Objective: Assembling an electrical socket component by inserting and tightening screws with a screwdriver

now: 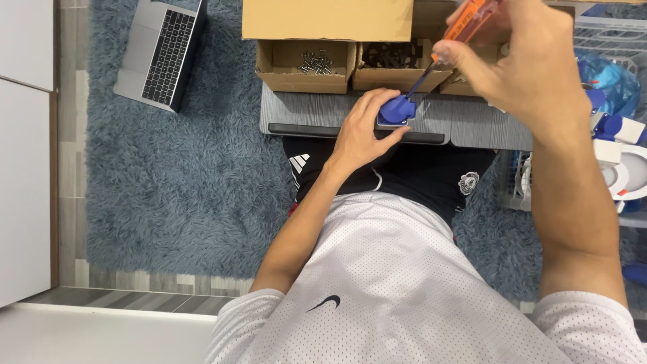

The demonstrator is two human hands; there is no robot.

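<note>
Overhead, looking down at a seated person working at a small grey table (465, 125) across the lap.
Left hand: the left hand (360, 135) lies on the table, fingers curled round a small blue plastic part (396, 111), pinning it flat, it seems to keep it from turning.
Right hand: the right hand (522, 57) is raised, fingers closed round the orange handle of a screwdriver (448, 44); the dark shaft slants down to the blue part's top.
Boxes: three open cardboard trays sit along the table's far edge, within reach; one tray of metal screws (313, 64), one of dark pieces (391, 55).
Surroundings: a laptop (158, 50) lies open on a shaggy blue rug (175, 175); blue and white parts (617, 128) lie piled at the right.
</note>
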